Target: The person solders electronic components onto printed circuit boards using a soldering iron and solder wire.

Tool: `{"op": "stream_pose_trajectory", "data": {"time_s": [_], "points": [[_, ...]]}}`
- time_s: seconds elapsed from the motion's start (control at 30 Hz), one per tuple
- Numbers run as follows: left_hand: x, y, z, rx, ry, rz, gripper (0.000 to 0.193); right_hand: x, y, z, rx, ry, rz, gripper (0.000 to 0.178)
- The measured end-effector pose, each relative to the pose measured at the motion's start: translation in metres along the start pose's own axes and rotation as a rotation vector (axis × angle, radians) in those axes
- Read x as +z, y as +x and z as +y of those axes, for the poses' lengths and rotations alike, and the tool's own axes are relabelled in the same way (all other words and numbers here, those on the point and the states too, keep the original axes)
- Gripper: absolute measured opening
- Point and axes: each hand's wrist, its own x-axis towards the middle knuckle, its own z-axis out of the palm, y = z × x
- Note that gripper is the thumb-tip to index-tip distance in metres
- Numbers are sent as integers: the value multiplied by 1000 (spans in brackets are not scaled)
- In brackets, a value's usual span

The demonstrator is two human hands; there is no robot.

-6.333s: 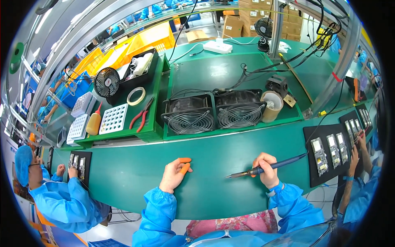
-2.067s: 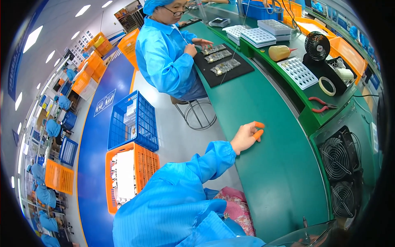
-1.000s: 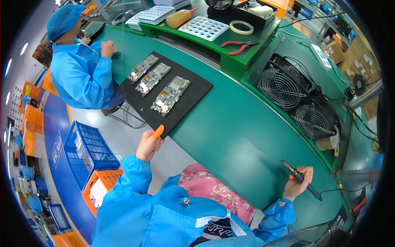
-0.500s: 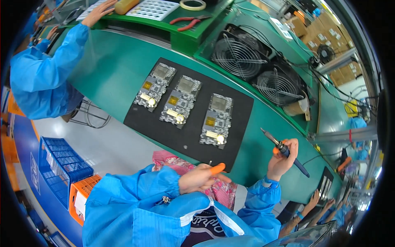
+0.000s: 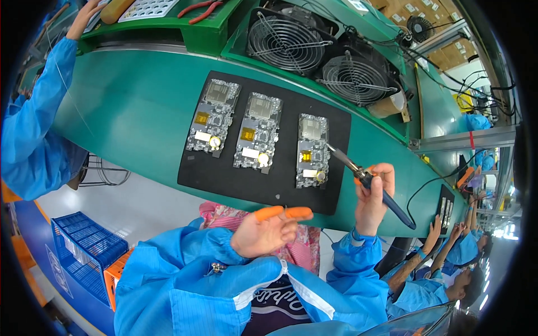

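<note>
Three circuit boards (image 5: 212,115) (image 5: 258,131) (image 5: 312,150) lie apart, side by side, on a black mat (image 5: 280,190). Each board carries a square grey module, an amber patch, a white label and a small round part. My right hand (image 5: 372,196) is closed round the dark blue handle of a soldering iron (image 5: 395,210). Its metal tip points left, close to the upper right edge of the rightmost board; whether they touch I cannot tell. Just off the mat's near edge, my left hand (image 5: 266,231) is open, palm up, two fingers stretched out in orange finger cots. I see nothing in it.
Two large black fans (image 5: 288,42) (image 5: 358,79) with wire guards stand behind the mat. A green shelf (image 5: 204,36) at the back bears red-handled pliers (image 5: 200,10). On the left a co-worker's blue sleeve (image 5: 42,106) reaches over the bench. Blue crates (image 5: 89,235) stand lower left.
My right hand has brought the soldering iron left and up to the rightmost board. The left hand has turned palm up and opened out. The whole view has shifted.
</note>
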Motion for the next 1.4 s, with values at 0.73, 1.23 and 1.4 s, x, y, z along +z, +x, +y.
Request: {"op": "stream_pose_trajectory", "data": {"time_s": [0.73,1.23,1.4], "points": [[43,-81,133,1386,2276,852,25,111,21,63,-105,-274,-411,9],[38,-86,143,1005,2326,780,12,115,25,64,-113,-336,-428,8],[39,-80,136,1086,2382,784,14,114,27,68,-138,-368,-460,7]]}}
